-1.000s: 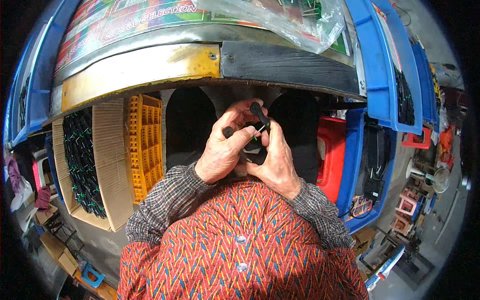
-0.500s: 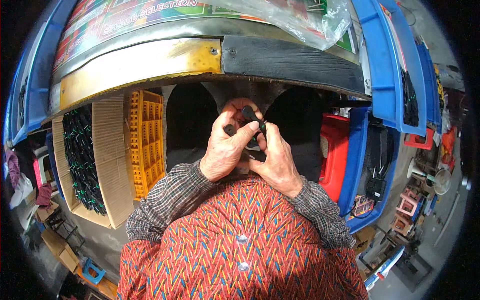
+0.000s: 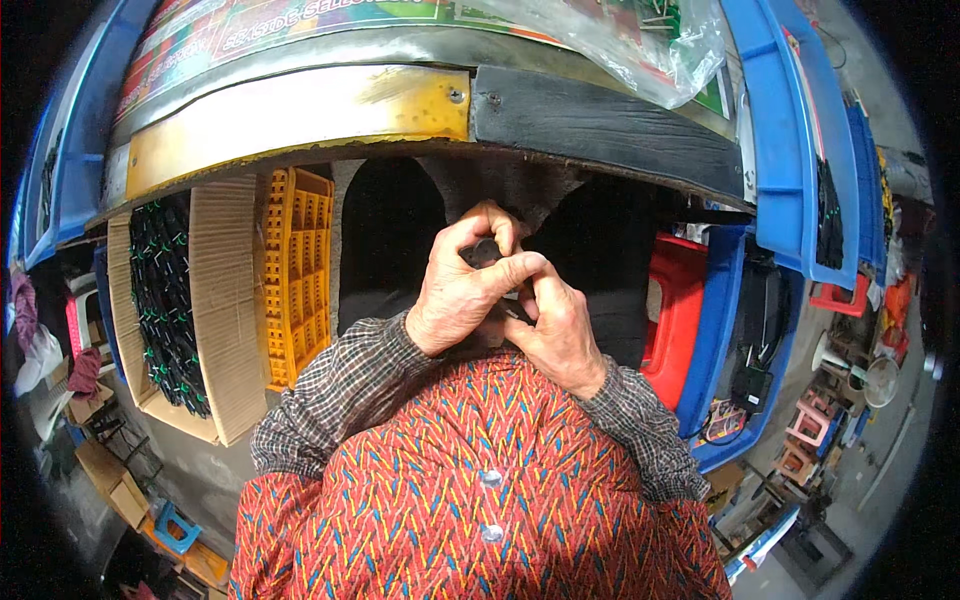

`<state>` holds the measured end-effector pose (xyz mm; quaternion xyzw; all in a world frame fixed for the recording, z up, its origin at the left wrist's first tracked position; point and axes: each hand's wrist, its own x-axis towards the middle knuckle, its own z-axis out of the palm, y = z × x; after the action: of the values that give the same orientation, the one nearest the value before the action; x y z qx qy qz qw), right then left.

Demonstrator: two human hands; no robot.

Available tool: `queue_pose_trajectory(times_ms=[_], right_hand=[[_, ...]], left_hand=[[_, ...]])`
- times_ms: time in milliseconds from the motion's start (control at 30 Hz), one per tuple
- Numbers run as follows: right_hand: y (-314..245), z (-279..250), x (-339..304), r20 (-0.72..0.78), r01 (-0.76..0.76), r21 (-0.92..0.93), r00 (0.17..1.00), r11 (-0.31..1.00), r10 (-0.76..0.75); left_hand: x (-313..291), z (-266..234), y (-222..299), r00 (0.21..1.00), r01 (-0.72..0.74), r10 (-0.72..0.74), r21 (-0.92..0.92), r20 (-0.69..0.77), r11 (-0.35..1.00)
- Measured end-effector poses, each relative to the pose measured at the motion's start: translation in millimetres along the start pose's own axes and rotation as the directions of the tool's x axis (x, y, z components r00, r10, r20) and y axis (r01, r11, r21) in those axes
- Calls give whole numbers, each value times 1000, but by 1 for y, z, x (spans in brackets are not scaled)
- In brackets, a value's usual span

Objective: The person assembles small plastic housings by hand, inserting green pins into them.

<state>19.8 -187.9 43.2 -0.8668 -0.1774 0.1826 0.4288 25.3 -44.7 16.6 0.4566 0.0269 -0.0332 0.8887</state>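
My two hands meet over my lap, just below the table edge. Closed fingers of my left hand grip a small black round-ended part, whose flat dark end shows between thumb and index finger. My right hand presses up against it, thumb and fingers pinched together at the same dark piece. Most of what lies between the hands is covered by the fingers, so its full shape cannot be made out.
The metal-and-black table edge runs ahead, with a clear plastic bag on top. Left stand a cardboard box of black green-tipped pieces and an orange crate. Right are a red stool and a blue bin.
My fingers have closed further round the black part. Earlier, several dark round ends and a green spot showed; now one round end shows. The view has shifted slightly.
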Motion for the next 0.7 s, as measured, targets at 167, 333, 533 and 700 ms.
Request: queue_pose_trajectory(times_ms=[167,333,533,700], right_hand=[[2,2,1,-61,34,-16,998,999,-34],[0,-2,0,-154,42,-1,987,999,-41],[-7,-2,-3,6,-48,217,999,975,48],[-14,-9,-5,56,-106,402,994,910,91]], left_hand=[[-2,-8,1,993,117,-117,10,31,993],[-7,-8,10,998,10,-3,112,-62,994],[-29,-18,16,992,7,8,120,-127,993],[-36,-20,27,993,52,-31,191,-113,980]])
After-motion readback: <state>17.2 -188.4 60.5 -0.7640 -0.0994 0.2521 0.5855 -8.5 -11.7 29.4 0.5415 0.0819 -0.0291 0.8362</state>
